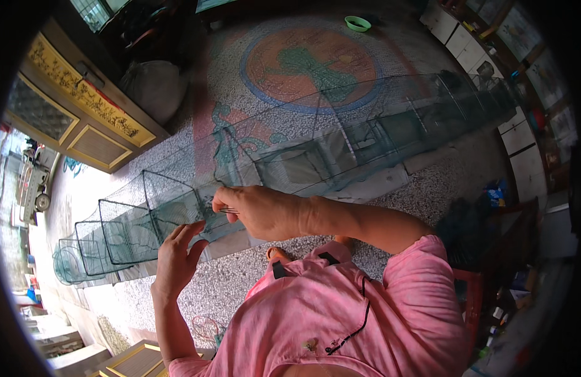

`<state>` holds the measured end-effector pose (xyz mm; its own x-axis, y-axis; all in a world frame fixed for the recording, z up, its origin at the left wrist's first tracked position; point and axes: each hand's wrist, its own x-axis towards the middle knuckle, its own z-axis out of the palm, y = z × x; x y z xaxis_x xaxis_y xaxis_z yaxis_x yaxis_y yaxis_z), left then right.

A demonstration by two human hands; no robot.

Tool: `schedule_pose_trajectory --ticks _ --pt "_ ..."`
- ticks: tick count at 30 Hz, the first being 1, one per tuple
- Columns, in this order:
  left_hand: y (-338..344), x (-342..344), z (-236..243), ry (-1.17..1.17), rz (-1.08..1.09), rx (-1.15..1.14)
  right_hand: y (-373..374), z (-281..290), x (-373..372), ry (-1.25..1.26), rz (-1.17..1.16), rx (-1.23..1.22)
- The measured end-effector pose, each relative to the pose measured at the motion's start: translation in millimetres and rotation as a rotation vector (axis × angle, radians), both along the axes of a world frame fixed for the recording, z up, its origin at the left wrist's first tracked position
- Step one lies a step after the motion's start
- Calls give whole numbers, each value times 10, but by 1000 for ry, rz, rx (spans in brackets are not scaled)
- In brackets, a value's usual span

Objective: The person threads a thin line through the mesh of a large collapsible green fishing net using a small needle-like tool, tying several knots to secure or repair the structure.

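A long, dark green mesh fish trap with square frames stretches across the room in front of me, from the lower left to the upper right. Above its near side, my right hand is closed with its fingertips pinched. A thin, dark, needle-like piece shows at those fingertips; its exact kind is too small to make out. Lower and to the left, my left hand is raised with fingers stretched and thumb apart, close to the netting. Nothing shows in it. A square frame of the trap stands just beyond both hands.
A carved door stands ajar at the left, beside a pale round bundle. On the far floor sits a green basin. White cabinets line the right side. A red chair is close behind my right arm.
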<state>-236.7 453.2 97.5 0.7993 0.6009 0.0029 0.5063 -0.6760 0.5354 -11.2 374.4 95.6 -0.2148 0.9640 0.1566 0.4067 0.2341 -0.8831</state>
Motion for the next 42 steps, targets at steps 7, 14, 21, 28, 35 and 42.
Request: schedule_pose_trajectory --ticks 7,14,21,28,35,42 --pt "-410 1044 -3 -89 -157 -40 -967 -52 1043 93 -159 -145" --pt "-705 2517 -276 -292 -372 178 -2107 -297 2105 157 -359 -183" --pt "-618 3462 -721 793 -612 439 -2677 -425 2671 43 -455 -135" --pt "-725 3478 -690 185 -524 223 -2396 -445 2677 -239 -362 170" --pt "-757 3522 -719 18 -317 17 -1807 -661 2555 -545 -281 495" --pt "-795 3529 -776 -226 -225 42 -1553 -736 2579 -816 -182 6"
